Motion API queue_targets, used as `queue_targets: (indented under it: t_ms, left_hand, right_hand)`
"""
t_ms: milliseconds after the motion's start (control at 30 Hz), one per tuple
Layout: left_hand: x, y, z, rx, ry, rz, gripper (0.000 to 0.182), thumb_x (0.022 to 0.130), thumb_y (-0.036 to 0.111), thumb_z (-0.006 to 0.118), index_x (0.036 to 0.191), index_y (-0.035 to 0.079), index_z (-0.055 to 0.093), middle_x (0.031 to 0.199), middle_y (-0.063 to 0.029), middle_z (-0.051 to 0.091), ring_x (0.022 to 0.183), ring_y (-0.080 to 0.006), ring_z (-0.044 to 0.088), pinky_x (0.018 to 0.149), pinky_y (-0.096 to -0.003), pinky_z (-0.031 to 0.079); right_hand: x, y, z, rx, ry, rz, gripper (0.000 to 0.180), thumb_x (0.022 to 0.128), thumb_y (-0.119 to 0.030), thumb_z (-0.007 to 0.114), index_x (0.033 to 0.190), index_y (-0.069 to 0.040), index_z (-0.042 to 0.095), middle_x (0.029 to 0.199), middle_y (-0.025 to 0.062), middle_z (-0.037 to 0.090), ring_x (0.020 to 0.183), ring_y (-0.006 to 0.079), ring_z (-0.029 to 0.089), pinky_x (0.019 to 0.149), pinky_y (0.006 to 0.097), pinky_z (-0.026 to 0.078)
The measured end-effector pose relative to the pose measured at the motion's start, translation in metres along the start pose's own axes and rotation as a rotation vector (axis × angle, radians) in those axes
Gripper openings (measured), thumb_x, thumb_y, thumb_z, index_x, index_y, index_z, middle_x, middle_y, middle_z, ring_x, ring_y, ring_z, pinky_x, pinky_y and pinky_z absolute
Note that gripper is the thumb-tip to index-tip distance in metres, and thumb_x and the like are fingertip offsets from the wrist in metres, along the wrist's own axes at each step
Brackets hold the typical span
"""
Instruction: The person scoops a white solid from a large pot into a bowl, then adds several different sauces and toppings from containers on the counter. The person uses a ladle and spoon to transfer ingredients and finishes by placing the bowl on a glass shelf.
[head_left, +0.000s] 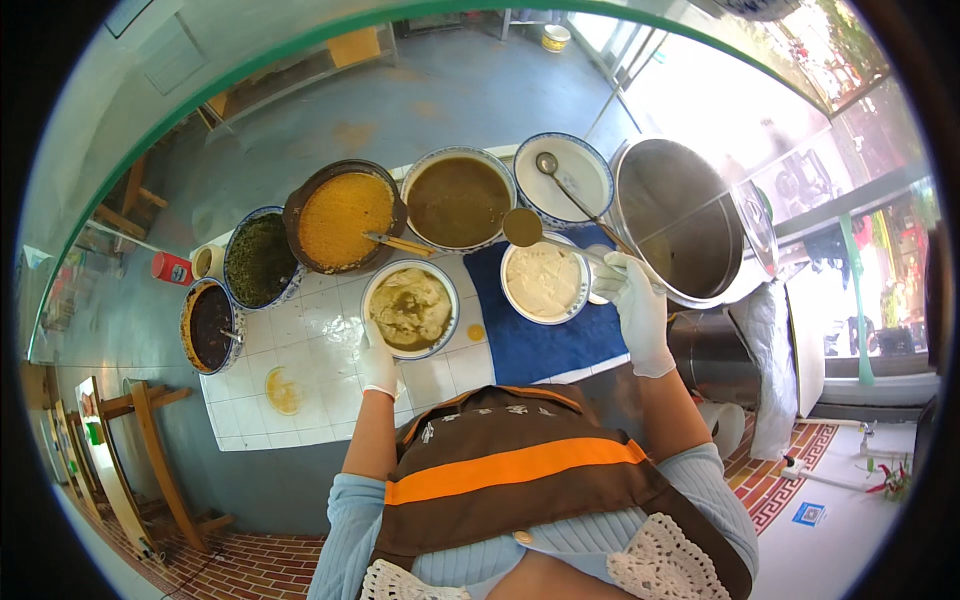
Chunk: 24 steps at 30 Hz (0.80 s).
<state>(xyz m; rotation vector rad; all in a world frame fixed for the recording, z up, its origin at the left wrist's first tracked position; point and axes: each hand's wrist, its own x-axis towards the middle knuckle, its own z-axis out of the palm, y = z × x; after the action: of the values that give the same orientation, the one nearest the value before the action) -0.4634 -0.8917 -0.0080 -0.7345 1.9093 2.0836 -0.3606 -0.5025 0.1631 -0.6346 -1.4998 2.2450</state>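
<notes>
My left hand, in a white glove, holds the lower left rim of a white bowl containing pale curd under greenish-brown liquid. My right hand, also gloved, grips the handle of a metal ladle. Brown liquid fills the ladle's cup, which hangs between a large basin of brown broth and a second white bowl. That second bowl holds smooth pale curd and stands on a blue cloth. Something white and round, partly hidden, lies beside my right fingers.
A steaming metal pot stands at the right. Along the white tiled table's back are a white basin with a spoon, a brown pot of orange food, and bowls of dark green and dark food. Glass panels surround the far side.
</notes>
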Motion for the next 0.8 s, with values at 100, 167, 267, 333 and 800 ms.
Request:
queue_targets:
  t_ms: [100,167,267,333,800]
  left_hand:
    - [-0.007,0.016,-0.004,0.032,0.031,-0.136,0.061,0.11,0.048,0.052,0.143,-0.003,0.055,0.132,-0.0127,0.066,0.112,-0.0219,0.068,0.093,-0.0335,0.056]
    - [0.033,-0.038,-0.043,-0.081,0.04,-0.04,0.063,0.109,0.053,0.049,0.152,0.007,0.05,0.139,-0.0108,0.064,0.117,-0.0253,0.069,0.083,-0.0401,0.064]
    - [0.028,-0.029,-0.045,-0.082,0.069,-0.06,0.063,0.109,0.053,0.05,0.152,0.007,0.05,0.142,-0.009,0.062,0.117,-0.0271,0.07,0.085,-0.0406,0.064]
    - [0.009,0.0,-0.039,-0.05,0.098,-0.11,0.063,0.109,0.053,0.05,0.151,0.006,0.051,0.141,-0.0106,0.062,0.117,-0.0279,0.07,0.086,-0.0405,0.064]
    - [0.025,0.011,-0.089,-0.058,0.047,-0.033,0.059,0.11,0.05,0.049,0.139,-0.001,0.06,0.121,-0.0103,0.071,0.1,-0.0194,0.071,0.077,-0.0319,0.059]
  right_hand:
    - [-0.021,-0.006,-0.024,-0.049,0.059,0.014,0.029,0.109,-0.017,0.054,0.117,0.005,0.07,0.101,0.0149,0.074,0.084,0.0227,0.074,0.081,0.0359,0.061]
    - [-0.03,0.0,-0.028,-0.078,0.08,0.044,0.028,0.109,-0.016,0.054,0.118,0.005,0.07,0.099,0.0157,0.074,0.084,0.0222,0.074,0.082,0.0352,0.061]
    - [-0.043,0.015,-0.044,-0.198,0.06,0.041,0.03,0.111,-0.016,0.053,0.121,0.007,0.067,0.113,0.0167,0.074,0.09,0.0224,0.075,0.086,0.0352,0.062]
    - [-0.055,0.034,-0.058,-0.51,-0.11,-0.226,0.028,0.109,-0.015,0.055,0.122,0.006,0.067,0.117,0.0157,0.074,0.096,0.0232,0.075,0.088,0.0347,0.061]
    - [-0.027,0.045,0.043,-1.077,-0.433,-0.816,0.031,0.094,-0.003,0.069,0.125,-0.004,0.07,0.113,0.0172,0.07,0.098,0.0371,0.069,0.086,0.0427,0.056]
